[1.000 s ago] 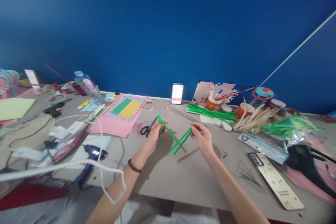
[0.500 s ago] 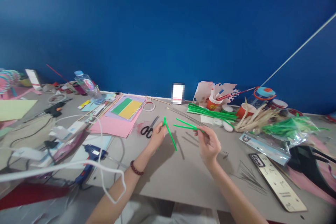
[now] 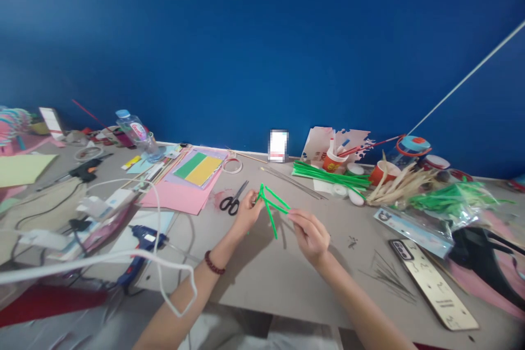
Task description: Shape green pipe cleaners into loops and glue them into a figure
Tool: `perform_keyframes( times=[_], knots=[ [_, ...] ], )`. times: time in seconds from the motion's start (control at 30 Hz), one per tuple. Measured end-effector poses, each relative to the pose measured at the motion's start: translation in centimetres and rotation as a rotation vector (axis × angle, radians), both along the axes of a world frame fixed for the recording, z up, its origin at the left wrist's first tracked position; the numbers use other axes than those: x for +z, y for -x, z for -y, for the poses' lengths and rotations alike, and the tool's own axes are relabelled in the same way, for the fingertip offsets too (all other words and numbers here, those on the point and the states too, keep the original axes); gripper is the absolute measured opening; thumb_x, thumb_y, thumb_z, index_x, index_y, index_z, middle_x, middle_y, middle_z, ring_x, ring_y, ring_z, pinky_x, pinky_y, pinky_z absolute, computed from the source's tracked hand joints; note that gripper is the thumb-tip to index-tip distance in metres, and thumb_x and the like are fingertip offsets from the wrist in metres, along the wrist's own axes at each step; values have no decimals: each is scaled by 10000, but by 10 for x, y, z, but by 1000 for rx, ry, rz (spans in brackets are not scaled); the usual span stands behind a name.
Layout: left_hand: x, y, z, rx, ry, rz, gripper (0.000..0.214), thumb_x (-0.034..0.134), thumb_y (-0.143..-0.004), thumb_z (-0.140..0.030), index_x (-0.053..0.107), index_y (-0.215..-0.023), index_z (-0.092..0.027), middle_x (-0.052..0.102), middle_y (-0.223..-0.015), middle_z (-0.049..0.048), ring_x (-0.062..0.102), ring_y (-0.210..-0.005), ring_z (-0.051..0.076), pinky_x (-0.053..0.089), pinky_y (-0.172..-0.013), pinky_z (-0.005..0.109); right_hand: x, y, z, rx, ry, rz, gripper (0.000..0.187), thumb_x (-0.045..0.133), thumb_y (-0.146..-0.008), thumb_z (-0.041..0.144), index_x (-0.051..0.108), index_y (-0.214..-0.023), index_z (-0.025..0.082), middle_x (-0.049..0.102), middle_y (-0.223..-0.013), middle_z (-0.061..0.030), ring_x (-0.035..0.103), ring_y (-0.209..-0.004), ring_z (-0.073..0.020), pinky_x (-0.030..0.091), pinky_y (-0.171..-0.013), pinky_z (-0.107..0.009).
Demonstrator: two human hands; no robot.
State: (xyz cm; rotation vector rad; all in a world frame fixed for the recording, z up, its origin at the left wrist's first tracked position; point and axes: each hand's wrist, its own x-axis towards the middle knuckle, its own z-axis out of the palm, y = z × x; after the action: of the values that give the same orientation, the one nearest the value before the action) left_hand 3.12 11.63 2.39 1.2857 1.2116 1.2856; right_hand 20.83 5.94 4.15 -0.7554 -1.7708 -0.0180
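Between thumb and fingers, my left hand pinches a bent green pipe cleaner, one leg of which slants down to the right. My right hand grips a second green pipe cleaner, folded into a narrow V with its tips pointing left. Those tips reach the bend of the first one; whether they touch or only overlap in view I cannot tell. Black-handled scissors lie just left of my left hand. Behind my hands, a bundle of green pipe cleaners rests on the table.
A blue glue gun and white cable are at left, near coloured paper sheets. At right lie a phone, thin dark wires and a plastic bag. A paper cup of pens stands behind.
My right hand has moved left, bringing its folded pipe cleaner up to the one in my left hand. The left hand has barely shifted.
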Motion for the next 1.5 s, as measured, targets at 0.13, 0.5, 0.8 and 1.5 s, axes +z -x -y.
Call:
perform_keyframes(
  times=[0.13, 0.5, 0.8, 1.5],
  knots=[
    [2, -4, -1, 20, 125, 89, 249, 609, -689, -319, 528, -865, -163, 450, -507, -78, 310, -375, 44, 222, -401, 194, -1, -1, -1, -8, -47, 148, 414, 522, -824, 50, 568, -1184, 248, 686, -992, -68, 653, -915, -194, 542, -786, -304],
    [24, 2, 11, -149, 211, 197, 324, 454, -798, -451, 605, -878, -176, 456, -528, -30, 385, -445, 96, 286, -458, 232, -5, 10, -6, 26, -23, 303, 476, 457, -868, 73, 455, -1315, 235, 654, -1031, -97, 620, -974, -203, 531, -823, -322],
    [18, -5, 13, -250, 144, 89, 389, 558, -752, -470, 660, -881, -118, 429, -540, -38, 331, -489, 77, 275, -467, 213, -12, 18, -7, 153, 279, 205, 440, 369, -882, 87, 505, -1259, 270, 590, -1138, -85, 568, -1073, -192, 505, -896, -346],
    [31, -9, 32, -672, 226, 65, 291, 433, -837, -444, 467, -709, -184, 436, -517, -35, 404, -403, 89, 312, -446, 247, -5, 4, -25, 486, 1193, -518, 424, 658, -722, 398, 606, -1064, 153, 621, -682, -16, 575, -645, -150, 443, -571, -251]
  ],
)
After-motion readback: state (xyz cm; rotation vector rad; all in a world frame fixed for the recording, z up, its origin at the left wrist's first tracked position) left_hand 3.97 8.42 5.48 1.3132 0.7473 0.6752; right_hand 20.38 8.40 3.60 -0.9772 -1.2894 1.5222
